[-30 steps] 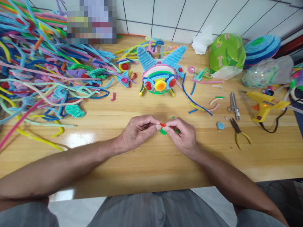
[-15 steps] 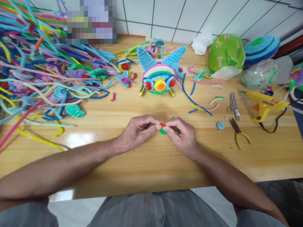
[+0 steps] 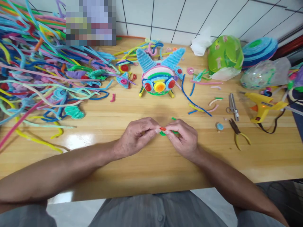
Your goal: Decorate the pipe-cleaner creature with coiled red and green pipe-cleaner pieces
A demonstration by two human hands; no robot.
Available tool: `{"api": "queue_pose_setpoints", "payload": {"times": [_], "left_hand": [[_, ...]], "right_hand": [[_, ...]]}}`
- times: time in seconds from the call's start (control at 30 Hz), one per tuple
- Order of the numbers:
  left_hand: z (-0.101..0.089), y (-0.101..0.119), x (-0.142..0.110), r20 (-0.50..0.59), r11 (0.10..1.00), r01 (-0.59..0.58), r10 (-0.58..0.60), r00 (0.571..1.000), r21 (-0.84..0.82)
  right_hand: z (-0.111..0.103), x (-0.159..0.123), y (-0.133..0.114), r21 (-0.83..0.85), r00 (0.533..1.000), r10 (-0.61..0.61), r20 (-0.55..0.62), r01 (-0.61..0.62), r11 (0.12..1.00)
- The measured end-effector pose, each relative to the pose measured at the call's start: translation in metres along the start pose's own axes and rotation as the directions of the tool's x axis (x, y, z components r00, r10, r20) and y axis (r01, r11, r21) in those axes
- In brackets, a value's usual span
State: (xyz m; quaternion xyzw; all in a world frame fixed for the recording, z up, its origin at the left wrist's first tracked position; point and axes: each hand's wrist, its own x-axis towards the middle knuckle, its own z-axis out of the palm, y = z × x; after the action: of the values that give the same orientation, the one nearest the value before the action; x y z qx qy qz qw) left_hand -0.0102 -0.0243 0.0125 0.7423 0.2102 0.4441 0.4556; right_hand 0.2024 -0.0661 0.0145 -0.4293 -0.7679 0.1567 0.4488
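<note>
Between my two hands, near the middle of the table, is a small red pipe cleaner piece (image 3: 162, 129). My left hand (image 3: 141, 135) pinches its left side with thumb and forefinger. On the other side, my right hand (image 3: 182, 137) pinches it the same way, the fingertips of both hands almost meeting. Just under the fingertips shows a green pipe cleaner (image 3: 163, 133), partly covered by my right hand; whether it is joined to the red piece I cannot tell. Beyond my hands stands a colourful pipe cleaner figure (image 3: 159, 78) with blue ears and red-and-yellow round parts.
A large heap of pipe cleaners (image 3: 47, 75) covers the left. To the right lie pliers (image 3: 238, 134), a silver cutting tool (image 3: 233, 107) and a yellow glue gun (image 3: 265, 105). Behind them are a green plastic container (image 3: 224, 55) and blue coiled discs (image 3: 261, 50). Cut scraps lie around the figure.
Both hands keep their pinch in nearly the same place. The fingertips have shifted slightly, and a little more of the red piece shows between them.
</note>
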Motion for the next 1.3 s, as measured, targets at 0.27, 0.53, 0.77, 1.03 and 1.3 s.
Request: {"api": "queue_pose_setpoints", "payload": {"times": [0.27, 0.53, 0.77, 1.03, 1.3], "left_hand": [[0.0006, -0.0016, -0.0003, -0.002, 0.998, 0.065, -0.065, 0.998, -0.002], [0.0008, -0.0006, 0.0, -0.014, 0.987, 0.154, -0.155, 0.988, -0.041], [0.0019, 0.001, 0.0016, -0.008, 0.969, 0.236, -0.237, 0.971, -0.071], [0.0018, 0.0013, 0.0014, 0.002, 0.958, 0.273, -0.274, 0.962, -0.082], [0.0013, 0.0015, 0.0019, 0.01, 0.955, 0.286, -0.286, 0.958, -0.083]], "right_hand": [[0.0001, 0.0005, 0.0009, -0.017, 1.0, 0.014, 0.01, -0.013, 1.0], [0.0022, 0.0001, 0.002, -0.007, 0.998, 0.068, 0.009, -0.068, 0.998], [0.0021, 0.0015, 0.0003, 0.004, 0.995, 0.093, 0.021, -0.093, 0.996], [0.001, 0.0022, -0.0006, 0.008, 0.991, 0.125, 0.039, -0.126, 0.992], [0.0006, 0.0028, -0.0011, 0.005, 0.99, 0.134, 0.047, -0.135, 0.991]]}}
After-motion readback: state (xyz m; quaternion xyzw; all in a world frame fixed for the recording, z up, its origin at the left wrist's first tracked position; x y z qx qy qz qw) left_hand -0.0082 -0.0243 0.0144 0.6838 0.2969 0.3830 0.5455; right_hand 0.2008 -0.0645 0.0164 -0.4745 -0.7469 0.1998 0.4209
